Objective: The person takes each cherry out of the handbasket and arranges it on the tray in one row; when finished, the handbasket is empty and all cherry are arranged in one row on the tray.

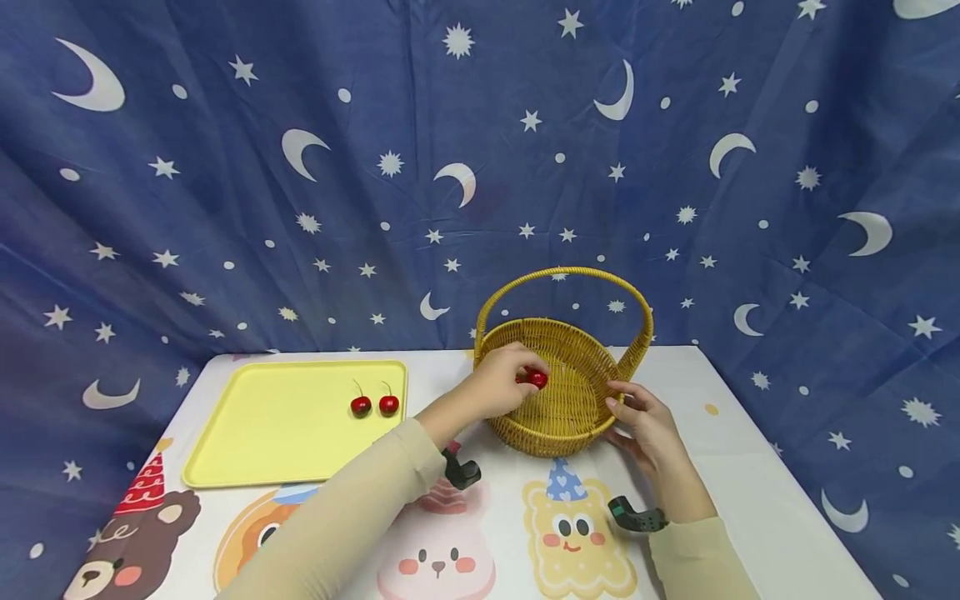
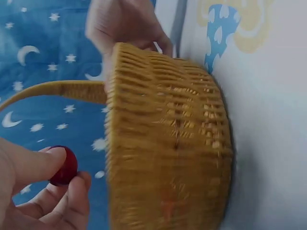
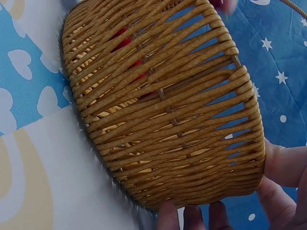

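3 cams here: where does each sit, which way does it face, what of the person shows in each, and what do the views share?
Head: worn on the head, looks forward and down at the table; both sleeved forearms, left hand pinching a cherry over the basket, right hand on its rim.
Left wrist: beside the left hand, faces the basket's outer wall; fingers pinching the cherry, right hand beyond.
Right wrist: close against the basket's weave; right fingertips curled at its rim.
Shared: all three show the basket; head and left wrist show the cherry.
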`<state>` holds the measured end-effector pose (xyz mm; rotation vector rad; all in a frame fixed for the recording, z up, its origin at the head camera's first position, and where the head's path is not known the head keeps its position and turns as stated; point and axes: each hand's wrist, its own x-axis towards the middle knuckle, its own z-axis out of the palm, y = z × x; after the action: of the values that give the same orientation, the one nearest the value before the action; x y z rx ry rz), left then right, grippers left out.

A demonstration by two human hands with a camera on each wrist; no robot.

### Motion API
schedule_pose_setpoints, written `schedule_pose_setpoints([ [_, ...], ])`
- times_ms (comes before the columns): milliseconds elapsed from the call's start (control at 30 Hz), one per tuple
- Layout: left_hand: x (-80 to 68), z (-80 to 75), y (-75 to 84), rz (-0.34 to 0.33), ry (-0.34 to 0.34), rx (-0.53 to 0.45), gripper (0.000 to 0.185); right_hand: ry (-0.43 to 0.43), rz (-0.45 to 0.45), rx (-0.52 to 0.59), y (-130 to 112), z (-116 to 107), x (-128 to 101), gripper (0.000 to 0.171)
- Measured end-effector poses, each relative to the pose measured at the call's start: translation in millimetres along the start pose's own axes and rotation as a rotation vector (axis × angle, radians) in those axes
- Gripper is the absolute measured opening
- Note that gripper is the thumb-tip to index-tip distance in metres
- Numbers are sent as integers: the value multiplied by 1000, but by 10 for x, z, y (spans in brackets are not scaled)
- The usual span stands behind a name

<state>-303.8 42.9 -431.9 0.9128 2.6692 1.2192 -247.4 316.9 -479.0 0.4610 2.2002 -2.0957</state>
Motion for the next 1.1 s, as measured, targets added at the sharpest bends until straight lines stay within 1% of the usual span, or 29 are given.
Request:
schedule_pose_setpoints([
  [100, -246, -214, -48, 13, 56, 0, 28, -4, -2, 7, -1, 1, 4, 47],
  [200, -526, -506, -170, 9, 120, 10, 30, -8, 0, 10, 7, 5, 4, 48],
  [267, -711, -713, -272, -12, 165, 26, 30, -8, -2, 4, 14, 10, -1, 49],
  [300, -797, -812, -333, -27, 187, 28, 30, -7, -2, 2, 17, 10, -2, 49],
  [400, -1045, -1066, -535, -110, 227, 43, 30, -5, -7, -10, 19, 6, -3, 49],
  [500, -1286, -1244, -785, -207, 253, 59, 29, -5, -9, -13, 10, 1, 1, 49],
  [600, -1495, -1340, -1041, -274, 265, 65, 28, -2, -12, -14, 0, -7, 3, 49],
  [700, -1637, -1377, -1235, -328, 253, 71, 27, -2, -14, -11, -4, -10, 4, 49],
  [767, -1705, -1386, -1334, -359, 237, 79, 26, -2, -15, -9, -3, -14, 4, 50],
  [867, -1766, -1388, -1447, -391, 217, 94, 25, 0, -15, -4, -2, -16, 1, 49],
  [1100, -1804, -1374, -1611, -409, 171, 127, 24, 5, -16, -9, -5, -5, 1, 48],
])
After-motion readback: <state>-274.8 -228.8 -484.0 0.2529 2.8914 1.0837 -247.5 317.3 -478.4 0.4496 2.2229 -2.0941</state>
